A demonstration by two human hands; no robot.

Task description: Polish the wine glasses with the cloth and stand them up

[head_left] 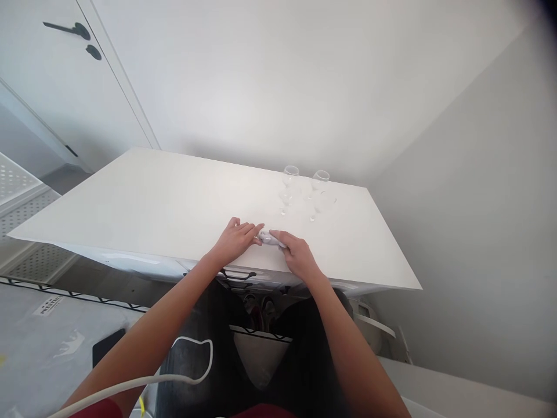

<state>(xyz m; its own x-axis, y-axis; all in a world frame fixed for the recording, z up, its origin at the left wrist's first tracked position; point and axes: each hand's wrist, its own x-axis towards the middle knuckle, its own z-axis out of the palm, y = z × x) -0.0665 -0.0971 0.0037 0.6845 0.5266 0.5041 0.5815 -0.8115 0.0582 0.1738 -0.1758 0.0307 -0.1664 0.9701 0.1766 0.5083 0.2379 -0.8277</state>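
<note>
Close to the front edge of the white dresser top, a small, crumpled pale cloth (270, 238) is between my two hands. My right hand (300, 255) is closed around its right side, with thumb and fingers pressing it. My left hand (237, 239) pinches the other end between fingertips and thumb. Whether something clear is wrapped in the cloth I cannot tell. Beyond my hands stand clear stemmed glasses, one glass (290, 176) near the back edge and another glass (321, 180) to its right. More clear glass shapes show faintly in front of them.
The white dresser (174, 191) has dark drawer handles (238, 274) facing me. A plain wall rises behind it, and a door (39, 64) is at the far left. A white cable (174, 377) loops over my lap. A dark flat object (107, 347) lies beside my left arm.
</note>
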